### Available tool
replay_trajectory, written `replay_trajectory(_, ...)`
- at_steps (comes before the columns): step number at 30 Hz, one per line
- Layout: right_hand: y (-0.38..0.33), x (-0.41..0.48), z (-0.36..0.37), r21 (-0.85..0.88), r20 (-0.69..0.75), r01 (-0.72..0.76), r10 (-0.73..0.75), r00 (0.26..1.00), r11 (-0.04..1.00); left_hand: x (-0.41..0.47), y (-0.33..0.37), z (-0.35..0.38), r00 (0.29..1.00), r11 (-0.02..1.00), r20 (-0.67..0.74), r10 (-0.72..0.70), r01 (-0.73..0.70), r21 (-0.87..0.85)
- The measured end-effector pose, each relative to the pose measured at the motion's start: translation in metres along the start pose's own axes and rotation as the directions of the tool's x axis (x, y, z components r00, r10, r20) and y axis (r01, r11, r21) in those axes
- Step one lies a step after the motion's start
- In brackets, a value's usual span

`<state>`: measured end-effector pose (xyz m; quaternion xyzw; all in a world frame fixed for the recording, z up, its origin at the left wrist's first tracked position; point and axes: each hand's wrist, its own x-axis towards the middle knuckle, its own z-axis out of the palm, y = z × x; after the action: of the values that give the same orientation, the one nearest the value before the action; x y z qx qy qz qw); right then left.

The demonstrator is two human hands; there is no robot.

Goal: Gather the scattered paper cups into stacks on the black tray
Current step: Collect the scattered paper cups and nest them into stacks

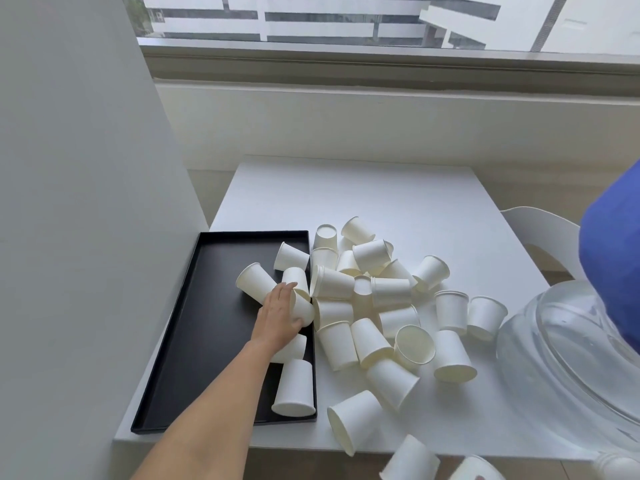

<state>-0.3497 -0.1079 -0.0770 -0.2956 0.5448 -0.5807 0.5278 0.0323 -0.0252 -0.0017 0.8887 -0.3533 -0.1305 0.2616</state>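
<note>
— Where is the left hand (277, 310)?

— Middle of the frame, reaching up from the lower left over the black tray (194, 327). Its fingers lie straight and together along the side of a tipped cup (304, 308) by the tray's right rim. The thumb is hidden, so I cannot tell whether the hand grips that cup or only touches it.

— And the right hand?

— Out of sight. At the right edge there is only a blue sleeve (616, 271) above a tilted glass bowl (571, 358).

— How do the paper cups (381, 306) lie?

— Most are in a loose heap on the white table (346, 195), just right of the tray. Some are on their sides, some mouth down, and a few are nested in pairs. A handful are on the tray itself: three toppled above the hand, one under the wrist, and one upside down in the tray's lower right corner. Two more are at the bottom edge of the frame, below the table's near edge.

— What is around the table?

— A grey wall (86, 168) fills the left, a window (346, 22) runs across the top, and a white chair (540, 223) stands at the table's right side.
</note>
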Motion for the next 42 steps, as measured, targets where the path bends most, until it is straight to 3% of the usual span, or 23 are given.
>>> replay_trajectory(1,0.006,0.039,-0.034,-0.083,-0.037,-0.055,0.052,0.998,0.995,0.000,0.000,0.001,1.000,1.000,0.001,0.001,-0.001,0.004)
replay_trajectory(2,0.002,0.056,-0.022,-0.090,0.028,-0.071,0.073,0.997,0.993,0.000,0.001,0.001,1.000,1.000,0.004,0.000,0.000,0.009)
replay_trajectory(3,0.018,0.022,-0.009,0.003,0.101,-0.073,0.072,0.992,0.997,-0.001,0.001,0.001,1.000,1.000,0.007,-0.002,0.002,0.013)
replay_trajectory(4,0.016,-0.006,-0.016,-0.018,0.052,-0.138,0.139,0.989,0.990,-0.001,0.001,0.001,1.000,1.000,0.009,-0.005,0.005,0.016)
replay_trajectory(5,0.022,-0.036,-0.030,-0.008,0.009,-0.313,0.313,0.950,0.950,-0.001,0.001,0.001,1.000,1.000,0.010,-0.007,0.007,0.016)
replay_trajectory(7,0.060,-0.113,-0.024,0.059,-0.025,-0.502,0.504,0.863,0.863,-0.001,0.001,0.001,1.000,1.000,0.010,-0.005,0.005,0.016)
replay_trajectory(9,0.044,-0.109,0.004,0.191,0.039,-0.575,0.579,0.814,0.796,-0.001,0.001,0.000,1.000,1.000,0.010,0.002,-0.002,0.020)
replay_trajectory(10,0.026,-0.104,0.033,0.237,0.005,-0.625,0.643,0.766,0.744,-0.002,0.001,0.000,1.000,1.000,0.013,0.002,-0.002,0.023)
replay_trajectory(12,-0.002,-0.098,0.086,-0.007,-0.097,-0.694,0.690,0.717,0.720,-0.001,0.000,-0.001,1.000,1.000,0.017,0.000,0.000,0.028)
replay_trajectory(13,-0.005,-0.106,0.100,0.190,-0.012,-0.809,0.825,0.565,0.557,-0.001,0.000,-0.002,1.000,1.000,0.016,0.000,0.000,0.027)
replay_trajectory(14,-0.015,-0.107,0.101,0.235,0.049,-0.836,0.853,0.519,0.496,0.000,-0.001,-0.003,1.000,1.000,0.013,0.002,-0.002,0.024)
replay_trajectory(18,-0.027,-0.097,0.135,0.281,0.036,-0.798,0.825,0.564,0.534,0.001,-0.003,-0.004,1.000,1.000,0.000,0.001,-0.001,-0.010)
replay_trajectory(23,-0.021,-0.087,0.141,0.157,0.020,-0.743,0.750,0.661,0.650,0.002,-0.005,-0.006,0.997,0.993,-0.041,-0.072,0.068,-0.099)
replay_trajectory(30,-0.012,-0.076,0.140,-0.158,-0.051,-0.552,0.551,0.833,0.819,0.002,-0.006,-0.010,0.987,0.986,-0.117,-0.109,0.093,-0.136)
replay_trajectory(34,-0.007,-0.068,0.137,-0.384,-0.053,-0.330,0.336,0.940,0.863,0.002,-0.003,-0.013,0.981,0.980,-0.163,-0.105,0.075,-0.183)
replay_trajectory(37,-0.007,-0.067,0.139,-0.383,-0.010,-0.272,0.290,0.957,0.883,0.002,-0.001,-0.015,0.976,0.971,-0.188,-0.109,0.064,-0.231)
replay_trajectory(42,-0.002,-0.071,0.139,-0.258,-0.044,-0.326,0.326,0.944,0.909,0.001,0.003,-0.015,0.974,0.964,-0.199,-0.107,0.052,-0.260)
